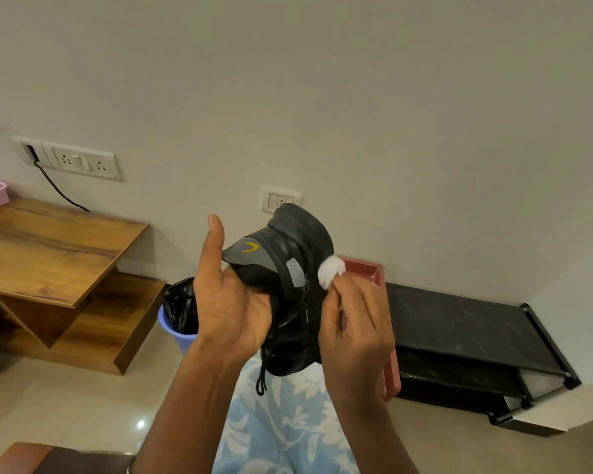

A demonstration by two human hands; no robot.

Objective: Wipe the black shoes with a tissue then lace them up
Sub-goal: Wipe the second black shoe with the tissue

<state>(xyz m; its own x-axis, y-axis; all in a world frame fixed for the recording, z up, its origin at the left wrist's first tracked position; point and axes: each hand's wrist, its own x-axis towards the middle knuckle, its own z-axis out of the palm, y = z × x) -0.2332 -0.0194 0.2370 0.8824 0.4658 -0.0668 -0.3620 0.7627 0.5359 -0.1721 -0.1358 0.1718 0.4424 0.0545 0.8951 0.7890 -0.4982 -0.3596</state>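
Observation:
A black shoe (297, 254) with a grey tongue and a yellow mark is held up in front of me, sole turned away. My left hand (228, 299) grips it from inside the opening, thumb pointing up. A black lace end (261, 381) dangles below the shoe. My right hand (353, 326) pinches a crumpled white tissue (330, 271) against the shoe's right side. Only one shoe is in view.
A black shoe rack (466, 323) stands against the wall on the right, with a pink frame (377, 271) beside it. A purple bin with a black liner (178, 316) sits left of the shoe. A wooden desk (48, 248) fills the left side.

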